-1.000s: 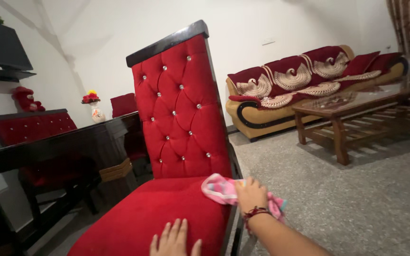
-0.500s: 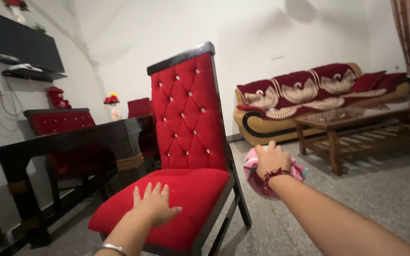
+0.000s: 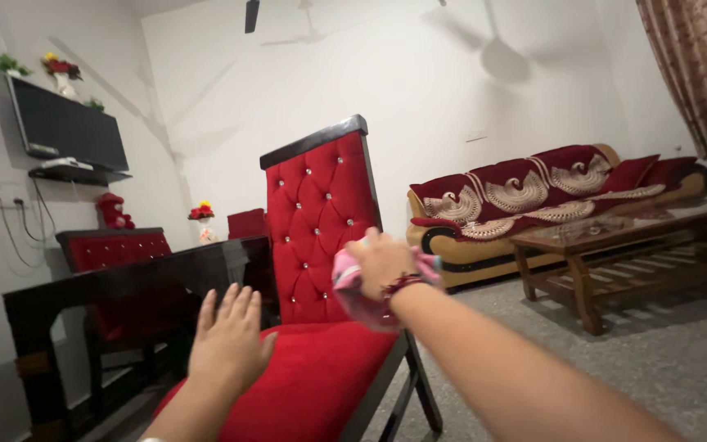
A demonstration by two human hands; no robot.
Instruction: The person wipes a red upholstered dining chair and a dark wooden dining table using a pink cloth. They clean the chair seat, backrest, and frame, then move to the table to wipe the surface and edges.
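Fingers of the right hand (image 3: pixel 382 260) curl around a pink cloth (image 3: pixel 358 290), bunched beneath the palm beside the red chair's (image 3: pixel 321 229) tufted backrest. The left hand (image 3: pixel 229 340), fingers spread, hovers above the seat.

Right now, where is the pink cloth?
In the head view the pink cloth is near the middle, held in the right hand against the tufted back of the red chair, just above the seat.

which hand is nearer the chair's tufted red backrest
Right. The right hand, gripping a pink cloth, is up against the backrest; the left hand hovers lower, over the seat's front.
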